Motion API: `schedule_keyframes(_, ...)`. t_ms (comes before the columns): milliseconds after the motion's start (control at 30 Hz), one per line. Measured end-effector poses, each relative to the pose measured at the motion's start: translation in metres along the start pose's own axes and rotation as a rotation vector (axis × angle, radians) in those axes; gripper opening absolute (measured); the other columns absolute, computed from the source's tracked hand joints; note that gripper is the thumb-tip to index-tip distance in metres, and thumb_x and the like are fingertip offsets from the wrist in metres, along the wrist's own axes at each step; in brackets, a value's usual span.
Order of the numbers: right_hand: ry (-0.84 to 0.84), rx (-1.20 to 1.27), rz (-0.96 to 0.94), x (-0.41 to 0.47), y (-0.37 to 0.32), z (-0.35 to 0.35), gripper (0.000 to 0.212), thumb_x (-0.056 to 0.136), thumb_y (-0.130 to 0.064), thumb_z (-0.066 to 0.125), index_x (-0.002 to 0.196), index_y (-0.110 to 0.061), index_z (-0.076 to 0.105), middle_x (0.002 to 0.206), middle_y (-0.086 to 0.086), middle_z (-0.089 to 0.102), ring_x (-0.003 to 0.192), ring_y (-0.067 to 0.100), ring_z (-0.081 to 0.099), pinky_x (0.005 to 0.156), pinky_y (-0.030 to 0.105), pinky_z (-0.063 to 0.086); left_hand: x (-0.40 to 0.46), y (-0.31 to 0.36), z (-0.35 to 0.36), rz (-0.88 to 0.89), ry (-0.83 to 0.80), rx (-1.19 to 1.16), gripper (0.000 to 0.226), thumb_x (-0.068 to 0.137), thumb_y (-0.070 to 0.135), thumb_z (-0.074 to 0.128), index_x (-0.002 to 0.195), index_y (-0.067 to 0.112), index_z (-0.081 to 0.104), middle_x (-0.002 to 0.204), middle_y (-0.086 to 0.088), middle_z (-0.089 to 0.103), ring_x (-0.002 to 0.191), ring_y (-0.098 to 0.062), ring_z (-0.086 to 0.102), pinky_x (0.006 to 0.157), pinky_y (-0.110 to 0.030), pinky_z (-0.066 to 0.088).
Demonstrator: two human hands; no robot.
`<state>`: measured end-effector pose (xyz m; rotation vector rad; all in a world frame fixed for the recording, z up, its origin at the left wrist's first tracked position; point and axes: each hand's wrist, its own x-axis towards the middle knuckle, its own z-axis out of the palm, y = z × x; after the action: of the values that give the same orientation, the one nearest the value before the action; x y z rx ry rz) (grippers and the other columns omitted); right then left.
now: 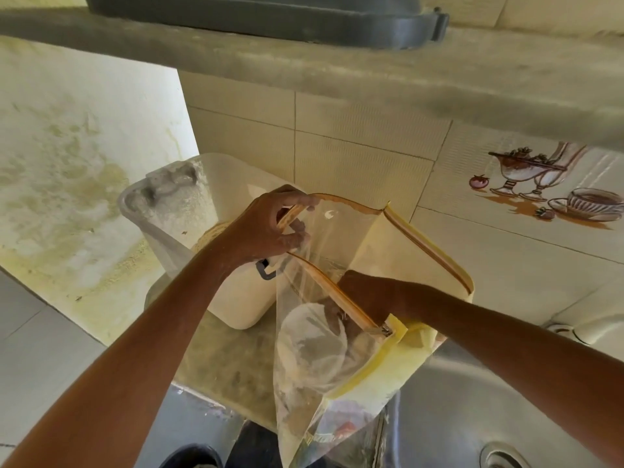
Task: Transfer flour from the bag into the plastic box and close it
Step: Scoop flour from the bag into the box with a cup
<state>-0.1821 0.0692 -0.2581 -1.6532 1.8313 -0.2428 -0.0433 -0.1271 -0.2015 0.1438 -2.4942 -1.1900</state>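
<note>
We're mid-scoop, by the look of it: bag (341, 298) held open on the counter (216, 352) edge, box (209, 231) just behind it to the left, the two touching or nearly so.

Left hand (270, 224) pinches the bag's zip rim and holds the mouth up and wide. Right hand (332, 319) is down inside the bag, seen only through the clear film; seems to hold a round cup (310, 346), but we can't tell its grip for sure.

Contents: flour sits low in the bag, dusting the film. Box is lidless and looks well filled already, flour heaped near the rim, walls dusted.

Next move, our guess: lift the cup out level through the mouth, tip into the box without catching the zip. Sink (472, 400) is right beside the bag, so spill risk that side.

Grey lid (270, 18) on the shelf (337, 72) above, possibly the box's. Closing not started.
</note>
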Motion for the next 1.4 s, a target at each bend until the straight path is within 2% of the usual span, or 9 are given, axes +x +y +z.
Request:
schedule_keyframes(100, 0.106, 0.103, -0.060, -0.014, -0.010, -0.012, 0.022, 0.073, 0.004, 0.083, 0.088, -0.012, 0.079, 0.077, -0.006, 0.074, 0.073, 0.007, 0.072, 0.067, 0.020, 0.056, -0.001, 0.002, -0.001, 0.009, -0.005, -0.002, 0.049, 0.082, 0.003, 0.083, 0.126, 0.019, 0.070, 0.125, 0.003, 0.063, 0.094, -0.016, 0.072, 0.083, -0.032, 0.063)
schedule_keyframes(200, 0.191, 0.167, -0.084, -0.032, -0.013, -0.028, 0.024, 0.069, 0.004, 0.087, 0.089, -0.006, 0.079, 0.086, 0.004, 0.077, 0.074, 0.015, 0.074, 0.072, 0.030, 0.062, -0.002, 0.004, -0.003, -0.004, -0.010, -0.012, 0.042, 0.081, 0.002, 0.083, 0.119, 0.019, 0.074, 0.120, 0.002, 0.065, 0.094, -0.016, 0.073, 0.085, -0.033, 0.063)
schedule_keyframes(467, 0.358, 0.193, -0.033, -0.060, -0.006, -0.052, 0.023, 0.068, -0.013, 0.093, 0.084, -0.018, 0.079, 0.084, -0.002, 0.076, 0.077, 0.014, 0.073, 0.080, 0.041, 0.061, -0.001, 0.006, -0.009, 0.028, 0.007, -0.103, 0.035, 0.081, -0.004, 0.082, 0.114, 0.009, 0.077, 0.119, -0.008, 0.069, 0.101, -0.019, 0.070, 0.087, -0.028, 0.055)
schedule_keyframes(633, 0.420, 0.293, -0.117, -0.069, -0.004, -0.072, 0.021, 0.069, -0.008, 0.091, 0.084, -0.018, 0.079, 0.087, 0.010, 0.078, 0.082, 0.032, 0.075, 0.079, 0.059, 0.059, -0.002, 0.005, -0.018, -0.046, 0.056, -0.174, 0.031, 0.087, 0.009, 0.080, 0.118, 0.014, 0.075, 0.122, 0.003, 0.073, 0.099, -0.019, 0.073, 0.088, -0.033, 0.059)
schedule_keyframes(800, 0.466, 0.384, -0.238, -0.071, -0.009, -0.096, 0.032, 0.063, -0.037, 0.093, 0.086, -0.019, 0.079, 0.086, 0.022, 0.075, 0.082, 0.049, 0.072, 0.077, 0.070, 0.055, -0.004, -0.007, -0.040, -0.115, 0.202, -0.145, 0.023, 0.094, 0.012, 0.073, 0.117, 0.008, 0.074, 0.108, -0.003, 0.077, 0.085, -0.011, 0.073, 0.069, -0.012, 0.050)
schedule_keyframes(900, 0.491, 0.415, -0.279, -0.066, -0.021, -0.110, 0.028, 0.064, -0.025, 0.093, 0.084, -0.013, 0.079, 0.082, 0.025, 0.073, 0.077, 0.049, 0.070, 0.075, 0.062, 0.059, -0.009, -0.021, -0.061, -0.149, 0.258, -0.099, 0.023, 0.094, 0.015, 0.073, 0.117, 0.011, 0.074, 0.106, 0.000, 0.077, 0.087, -0.014, 0.073, 0.068, -0.013, 0.050)
schedule_keyframes(1033, 0.518, 0.436, -0.347, -0.044, -0.040, -0.119, 0.023, 0.065, -0.004, 0.085, 0.084, 0.003, 0.075, 0.072, 0.021, 0.072, 0.059, 0.024, 0.071, 0.057, 0.024, 0.055, -0.013, -0.045, -0.086, -0.203, 0.359, 0.004, 0.020, 0.092, 0.014, 0.076, 0.112, 0.020, 0.074, 0.107, 0.004, 0.076, 0.081, -0.009, 0.071, 0.067, -0.017, 0.051)
schedule_keyframes(1167, 0.572, 0.515, -0.397, -0.004, -0.057, -0.115, 0.026, 0.066, -0.004, 0.084, 0.088, 0.006, 0.073, 0.077, 0.028, 0.070, 0.063, 0.032, 0.072, 0.060, 0.029, 0.059, -0.014, -0.065, -0.109, -0.260, 0.466, 0.097, 0.020, 0.090, 0.014, 0.078, 0.108, 0.021, 0.073, 0.098, 0.004, 0.074, 0.070, 0.000, 0.068, 0.065, -0.021, 0.053)
schedule_keyframes(1400, 0.759, 0.359, -0.292, 0.084, -0.075, -0.095, 0.025, 0.069, -0.025, 0.092, 0.083, -0.011, 0.077, 0.074, 0.007, 0.074, 0.069, 0.027, 0.073, 0.062, 0.041, 0.057, -0.016, -0.089, -0.124, -0.333, 0.630, 0.250, 0.025, 0.090, 0.019, 0.074, 0.114, 0.016, 0.072, 0.101, 0.002, 0.073, 0.076, -0.009, 0.068, 0.082, -0.035, 0.058)
